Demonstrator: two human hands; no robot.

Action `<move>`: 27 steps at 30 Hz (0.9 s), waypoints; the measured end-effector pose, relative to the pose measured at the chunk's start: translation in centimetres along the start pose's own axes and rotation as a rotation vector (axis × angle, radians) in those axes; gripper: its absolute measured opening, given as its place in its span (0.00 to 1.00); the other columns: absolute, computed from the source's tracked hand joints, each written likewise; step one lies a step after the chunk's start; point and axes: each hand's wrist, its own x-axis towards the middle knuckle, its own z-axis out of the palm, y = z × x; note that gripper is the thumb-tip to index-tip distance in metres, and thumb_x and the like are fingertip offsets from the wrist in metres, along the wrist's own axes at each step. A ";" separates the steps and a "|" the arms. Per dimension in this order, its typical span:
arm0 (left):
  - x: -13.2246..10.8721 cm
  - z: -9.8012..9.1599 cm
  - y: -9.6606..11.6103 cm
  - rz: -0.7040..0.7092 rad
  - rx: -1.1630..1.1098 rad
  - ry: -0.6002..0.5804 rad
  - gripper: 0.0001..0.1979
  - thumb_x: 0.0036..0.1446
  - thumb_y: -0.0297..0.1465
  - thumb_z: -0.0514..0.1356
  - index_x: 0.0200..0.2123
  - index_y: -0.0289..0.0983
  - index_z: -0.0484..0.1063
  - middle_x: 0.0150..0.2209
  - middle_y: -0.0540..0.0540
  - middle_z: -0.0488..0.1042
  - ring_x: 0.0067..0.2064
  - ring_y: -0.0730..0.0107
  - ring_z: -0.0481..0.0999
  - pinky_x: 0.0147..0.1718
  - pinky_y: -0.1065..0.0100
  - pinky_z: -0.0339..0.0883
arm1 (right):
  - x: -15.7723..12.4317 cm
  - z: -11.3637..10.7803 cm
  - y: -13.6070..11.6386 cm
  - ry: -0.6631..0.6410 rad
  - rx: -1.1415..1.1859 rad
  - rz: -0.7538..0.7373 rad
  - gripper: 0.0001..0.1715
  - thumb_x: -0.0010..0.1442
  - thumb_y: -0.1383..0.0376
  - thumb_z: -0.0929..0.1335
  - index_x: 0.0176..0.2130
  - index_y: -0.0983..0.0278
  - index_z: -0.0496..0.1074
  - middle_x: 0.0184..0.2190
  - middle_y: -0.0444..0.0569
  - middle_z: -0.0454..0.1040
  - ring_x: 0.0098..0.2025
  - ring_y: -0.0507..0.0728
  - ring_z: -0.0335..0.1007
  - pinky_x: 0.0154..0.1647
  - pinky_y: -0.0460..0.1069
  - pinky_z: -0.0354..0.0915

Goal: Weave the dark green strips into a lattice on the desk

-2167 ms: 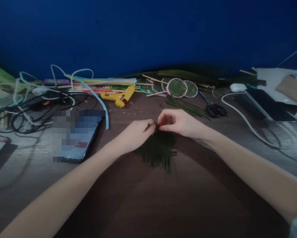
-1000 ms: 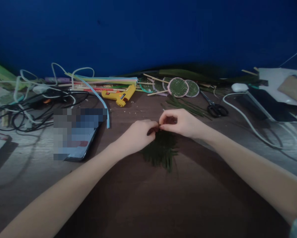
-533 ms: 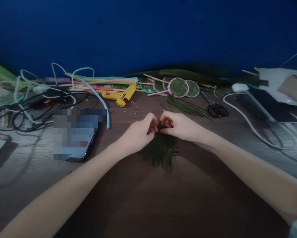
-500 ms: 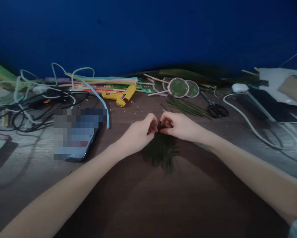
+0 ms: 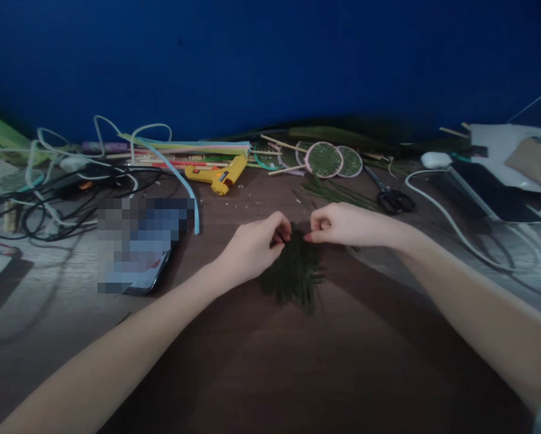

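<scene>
A small mat of dark green leaf strips (image 5: pixel 294 277), crossed over each other with loose ends at the bottom and right, lies on the brown table before me. My left hand (image 5: pixel 255 246) is closed at the mat's upper left edge, thumb and fingers pinching the strips there. Just right of the mat's top, my right hand (image 5: pixel 349 224) is closed in a pinch, apparently on a thin leaf strip; a dark tip shows below that hand. The fingers hide most of what they grip.
Behind lie a yellow glue gun (image 5: pixel 218 175), round green discs with pale rims (image 5: pixel 325 160), loose leaf strips (image 5: pixel 336 191) and black scissors (image 5: pixel 396 201). A phone (image 5: pixel 150 259) lies left, near tangled cables (image 5: pixel 35 211). Another dark device (image 5: pixel 496 191) and a white cable (image 5: pixel 460 238) are on the right.
My right hand has moved right, away from the left hand, so the gap between them is wider and more of the mat's top shows. The left hand has hardly moved.
</scene>
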 end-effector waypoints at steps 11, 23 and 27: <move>0.3 0.5 -0.3 -0.044 -0.048 0.078 0.08 0.47 0.22 0.56 0.31 0.38 0.63 0.31 0.54 0.72 0.30 0.77 0.72 0.32 0.73 0.63 | 0.1 -0.5 0.2 -0.095 0.032 -0.038 0.19 0.51 0.51 0.64 0.22 0.63 0.66 0.17 0.41 0.63 0.20 0.48 0.54 0.21 0.46 0.48; 0.6 0.7 0.4 -0.044 0.148 0.071 0.04 0.49 0.25 0.58 0.29 0.38 0.65 0.28 0.53 0.70 0.29 0.74 0.69 0.29 0.71 0.60 | 0.2 -0.1 0.2 -0.030 -0.006 0.001 0.18 0.50 0.51 0.65 0.21 0.62 0.67 0.16 0.41 0.62 0.19 0.48 0.53 0.21 0.47 0.47; 0.6 0.0 0.4 -0.039 0.055 0.030 0.04 0.50 0.24 0.56 0.30 0.38 0.66 0.28 0.52 0.71 0.30 0.74 0.70 0.29 0.71 0.61 | 0.3 -0.1 0.3 -0.025 0.011 -0.003 0.19 0.49 0.51 0.65 0.21 0.63 0.67 0.16 0.41 0.63 0.19 0.49 0.53 0.22 0.47 0.47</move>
